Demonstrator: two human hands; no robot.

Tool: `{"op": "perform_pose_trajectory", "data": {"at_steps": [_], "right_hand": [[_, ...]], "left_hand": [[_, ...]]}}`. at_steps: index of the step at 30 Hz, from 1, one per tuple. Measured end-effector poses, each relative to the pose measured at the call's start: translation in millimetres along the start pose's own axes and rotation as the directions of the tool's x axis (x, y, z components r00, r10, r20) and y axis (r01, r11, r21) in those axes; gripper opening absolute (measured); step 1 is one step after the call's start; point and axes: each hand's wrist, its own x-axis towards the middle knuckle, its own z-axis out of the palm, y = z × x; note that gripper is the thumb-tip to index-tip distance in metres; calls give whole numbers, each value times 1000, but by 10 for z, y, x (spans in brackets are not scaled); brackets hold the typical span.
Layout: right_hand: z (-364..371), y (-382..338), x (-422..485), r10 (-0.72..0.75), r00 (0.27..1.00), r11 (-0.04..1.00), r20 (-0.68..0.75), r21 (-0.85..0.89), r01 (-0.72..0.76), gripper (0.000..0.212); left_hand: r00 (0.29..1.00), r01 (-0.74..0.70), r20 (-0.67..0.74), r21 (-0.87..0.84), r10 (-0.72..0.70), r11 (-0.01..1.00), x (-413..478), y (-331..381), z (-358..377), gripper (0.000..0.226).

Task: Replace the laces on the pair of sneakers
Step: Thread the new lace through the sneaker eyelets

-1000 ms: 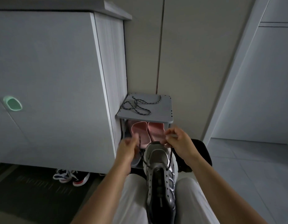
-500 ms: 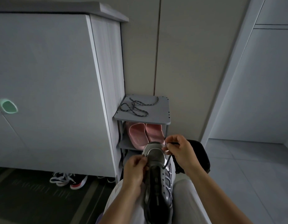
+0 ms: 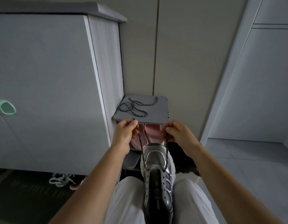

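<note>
Above the sneaker [image 3: 157, 172] toe: left hand [image 3: 124, 135] and right hand [image 3: 179, 135] each pinch a lace [image 3: 141, 143] end, level, eyelets below.

Pink slippers [image 3: 150, 133] sit inside a grey shoe rack [image 3: 162, 110] beside a white cabinet [image 3: 48, 81] with a green handle [image 3: 6, 107].
</note>
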Motion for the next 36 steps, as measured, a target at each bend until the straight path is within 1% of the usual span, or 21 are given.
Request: {"op": "perform_pose_trajectory", "data": {"at_steps": [3,7,10,13,17,19,23,26,28,31,34,36], "right_hand": [[44,-46,39,-16,1000,998,19,-64,17,19],[33,-100,134,-70,997,986,-35,-152,64,17],[-8,-132,236,-85,995,986,-57,-147,76,19],[-29,-107,327,-92,994,982,-63,-171,80,23],[-37,-11,450,-50,994,988,-97,-151,35,21],[-25,3,523,-34,994,991,-106,-130,20,24],[-19,-39,709,-26,985,999,-173,-51,18,27],[-11,-51,792,-21,985,1000,-171,-7,20,24],[19,-24,814,-14,987,1000,-163,14,17,24],[48,31,838,-11,982,999,-190,38,19,25],[16,81,849,8,980,1000,-197,19,-4,21],[8,122,813,45,985,999,-166,-7,-47,23]], "left_hand": [[1000,-1,15,16,1,1000,17,-12,60,11],[998,-18,65,133,9,991,100,94,98,15],[996,4,86,172,-19,985,158,125,155,17],[991,25,127,170,-47,985,208,124,199,15],[984,70,155,123,-89,990,289,113,273,11],[980,95,166,113,-113,989,347,112,317,11],[972,123,184,135,-147,983,468,114,359,11],[971,135,182,115,-154,984,506,97,334,11],[974,117,184,80,-130,990,515,106,326,11],[971,50,234,34,-57,998,513,184,364,14],[962,-1,272,61,-15,998,503,201,412,14],[967,24,249,102,-49,994,494,122,399,13]]}}
